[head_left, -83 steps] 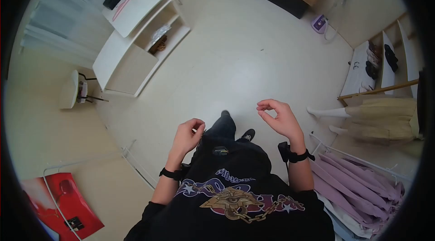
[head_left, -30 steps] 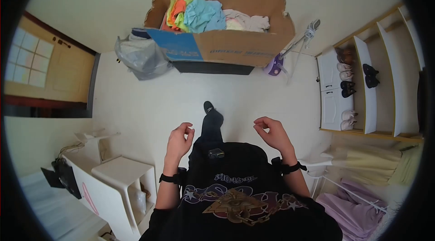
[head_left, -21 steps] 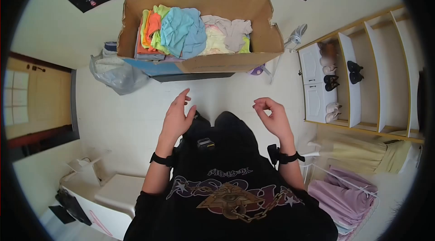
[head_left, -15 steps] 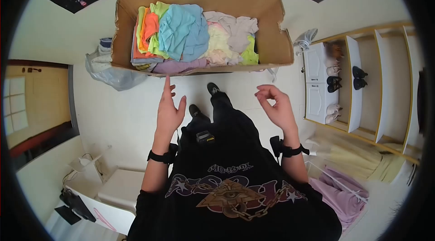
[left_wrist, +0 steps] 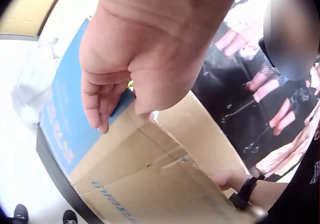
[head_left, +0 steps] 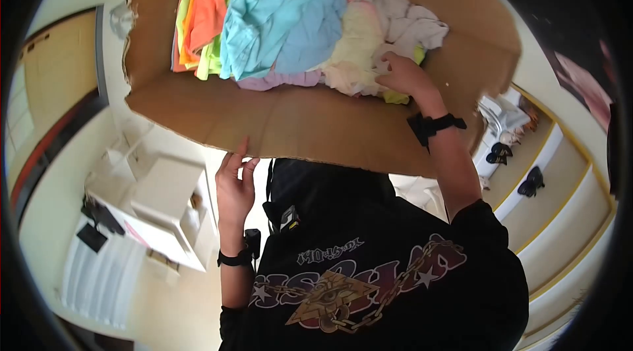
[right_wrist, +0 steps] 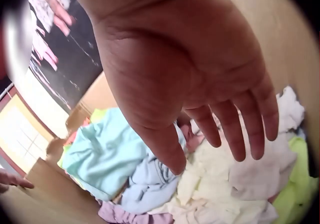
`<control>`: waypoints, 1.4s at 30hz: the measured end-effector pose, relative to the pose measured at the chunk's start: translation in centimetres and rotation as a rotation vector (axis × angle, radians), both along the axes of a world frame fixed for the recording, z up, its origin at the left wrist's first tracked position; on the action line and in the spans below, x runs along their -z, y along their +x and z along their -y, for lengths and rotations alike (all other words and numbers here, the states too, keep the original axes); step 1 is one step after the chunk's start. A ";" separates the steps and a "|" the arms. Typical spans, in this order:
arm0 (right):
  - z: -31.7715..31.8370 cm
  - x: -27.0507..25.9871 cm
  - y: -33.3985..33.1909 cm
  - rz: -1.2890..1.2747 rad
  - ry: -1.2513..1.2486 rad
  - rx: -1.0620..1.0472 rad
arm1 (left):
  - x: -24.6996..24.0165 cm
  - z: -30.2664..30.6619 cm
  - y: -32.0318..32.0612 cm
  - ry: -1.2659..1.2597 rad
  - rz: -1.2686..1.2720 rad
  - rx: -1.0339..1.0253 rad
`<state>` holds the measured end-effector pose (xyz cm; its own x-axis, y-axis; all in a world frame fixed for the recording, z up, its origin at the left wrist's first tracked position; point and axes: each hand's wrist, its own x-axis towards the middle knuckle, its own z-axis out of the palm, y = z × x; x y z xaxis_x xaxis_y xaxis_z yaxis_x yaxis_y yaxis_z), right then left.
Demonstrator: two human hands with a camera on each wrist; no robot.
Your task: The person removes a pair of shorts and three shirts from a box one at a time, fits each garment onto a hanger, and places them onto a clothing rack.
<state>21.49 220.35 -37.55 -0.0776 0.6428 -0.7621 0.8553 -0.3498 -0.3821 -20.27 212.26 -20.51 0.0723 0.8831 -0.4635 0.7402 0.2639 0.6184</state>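
A large cardboard box (head_left: 297, 120) holds heaped clothes. My left hand (head_left: 235, 186) is at the box's near edge, fingers over the rim; in the left wrist view this hand (left_wrist: 145, 58) has its fingers on the outer side and the thumb at the edge. My right hand (head_left: 412, 80) reaches inside, above a pale yellow garment (head_left: 359, 54) and a greyish one (head_left: 422, 24). In the right wrist view the right hand (right_wrist: 190, 78) has spread fingers and holds nothing. A light blue garment (head_left: 270, 14) and an orange one (head_left: 206, 14) lie to the left.
White shelves with shoes (head_left: 531, 182) stand at the right. At the lower left are a white desk (head_left: 168, 192) and a curtain (head_left: 102, 291). A wooden door (head_left: 62, 61) is at the far left. A plastic bag (left_wrist: 32, 78) sits beside the box in the left wrist view.
The box now appears much closer. My right hand has moved forward into it, over the clothes, and my left hand has come to its near rim.
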 end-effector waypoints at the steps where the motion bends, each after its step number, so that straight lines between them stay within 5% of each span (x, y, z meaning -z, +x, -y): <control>1: -0.7 2.1 -0.9 -0.054 -0.003 0.002 | -0.5 -0.5 0.3 -0.022 -0.026 -0.028; 6: -0.5 11.7 -6.5 -0.309 0.175 0.145 | -1.9 -2.8 0.7 -0.210 -0.073 -0.050; 7: 0.2 13.8 -7.5 -0.201 0.202 0.147 | -1.8 -3.0 0.7 -0.210 -0.081 -0.058; 13: -2.4 13.2 -7.7 0.030 0.134 0.145 | -1.4 -2.6 0.6 -0.179 -0.049 -0.109; 20: -3.4 11.9 -4.7 -0.053 0.153 0.037 | -1.5 -2.4 0.4 -0.185 -0.020 -0.173; 24: -4.1 7.3 -9.8 -0.338 0.375 0.223 | -1.6 -2.5 0.0 -0.181 -0.074 -0.111; 30: -8.6 -1.8 -22.1 -0.551 0.297 0.348 | -0.7 -1.0 -0.5 -0.103 -0.041 -0.103; 34: -9.8 2.2 -27.9 -0.449 0.544 0.427 | 0.3 0.3 -1.2 -0.173 0.150 -0.200; 38: -10.2 4.7 -25.9 -0.199 0.313 0.314 | 0.9 0.7 -2.3 -0.098 0.172 -0.080; 40: -8.5 2.1 -22.3 -0.276 0.258 0.584 | 1.4 0.4 -3.1 -0.115 0.163 -0.017; 42: -5.6 3.4 -18.2 -0.478 0.511 0.897 | 0.9 -0.7 -3.7 -0.134 0.113 0.077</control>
